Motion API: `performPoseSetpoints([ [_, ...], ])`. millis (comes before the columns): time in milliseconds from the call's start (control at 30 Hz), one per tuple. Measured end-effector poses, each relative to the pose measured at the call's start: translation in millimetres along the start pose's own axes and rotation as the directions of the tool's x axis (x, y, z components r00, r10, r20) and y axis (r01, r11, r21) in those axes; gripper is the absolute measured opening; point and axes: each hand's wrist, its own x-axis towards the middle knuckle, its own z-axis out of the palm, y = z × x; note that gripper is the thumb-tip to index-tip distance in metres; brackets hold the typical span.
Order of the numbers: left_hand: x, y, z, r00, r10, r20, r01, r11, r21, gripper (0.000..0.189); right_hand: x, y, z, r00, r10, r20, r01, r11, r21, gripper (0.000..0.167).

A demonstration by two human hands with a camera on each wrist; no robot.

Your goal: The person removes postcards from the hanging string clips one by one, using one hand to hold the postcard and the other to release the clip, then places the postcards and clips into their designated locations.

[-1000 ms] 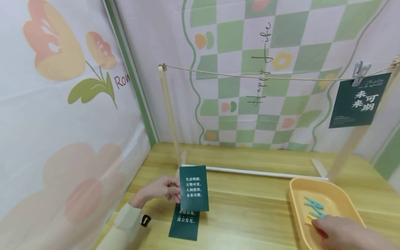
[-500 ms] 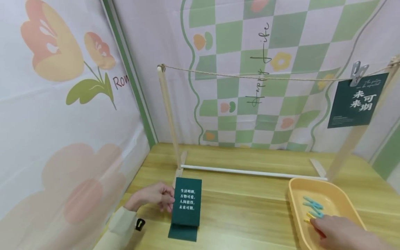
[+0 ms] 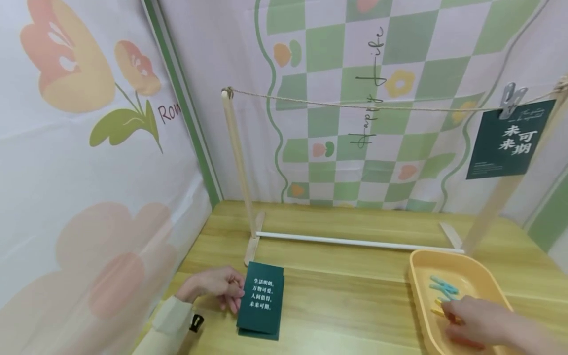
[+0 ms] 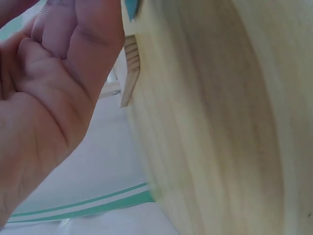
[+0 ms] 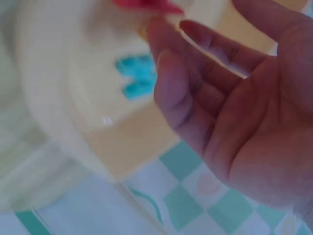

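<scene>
My left hand (image 3: 222,287) pinches the left edge of a dark green card (image 3: 261,301) with white Chinese characters. The card lies over a second green card (image 3: 266,337), of which only the lower and right edges show. In the yellow tray (image 3: 414,291), the thumb and forefinger of my right hand (image 3: 481,318) pinch a yellow clothespin (image 3: 438,311), partly covered by the fingertips. Teal clothespins (image 3: 443,286) lie just beyond them. The right wrist view also catches a red clip (image 5: 146,4), blurred at its top edge.
A wooden stand with a left post (image 3: 238,158) and a white bottom bar (image 3: 355,241) stands behind. Along its string (image 3: 355,106), a grey clip (image 3: 509,101) holds another green card (image 3: 501,148) at the right. Printed cloth walls enclose the table (image 3: 337,296).
My left hand has lowered its card toward me, down over the other card, covering most of it. My right hand stays at the yellow clothespin, with its other fingers shifted slightly.
</scene>
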Motion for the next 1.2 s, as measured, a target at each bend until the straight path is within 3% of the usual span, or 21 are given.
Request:
performPoseSetpoints([
  [100,2.4,-1.5,2.2,1.000,-0.011,-0.016,0.011,1.000,0.015,0.013,3.0,4.7,-12.3,0.997,-0.070,-0.022,0.072,0.993,0.094,0.025],
  [300,4.5,-6.0,8.9,0.998,-0.038,-0.045,0.039,0.999,0.005,0.012,10.8,5.4,-33.6,0.977,-0.199,-0.075,0.208,0.967,0.143,0.022],
  [633,12.0,-5.1,14.5,0.987,-0.138,-0.080,0.142,0.989,0.042,0.016,20.1,4.6,-55.3,0.989,-0.148,0.019,0.138,0.956,0.259,0.014],
  [867,18.9,-1.9,17.2,0.966,-0.226,-0.127,0.240,0.965,0.104,0.020,26.4,1.9,-60.7,0.978,-0.193,-0.078,0.205,0.959,0.197,0.016],
  [1067,24.1,-0.9,18.7,0.939,-0.273,-0.210,0.314,0.929,0.196,0.026,32.4,-7.7,-67.6,0.976,-0.206,-0.067,0.216,0.953,0.211,0.012],
  [1200,24.4,2.5,18.2,0.936,-0.281,-0.214,0.323,0.926,0.196,0.028,33.5,-13.9,-73.7,0.973,-0.204,-0.108,0.221,0.957,0.187,0.014],
])
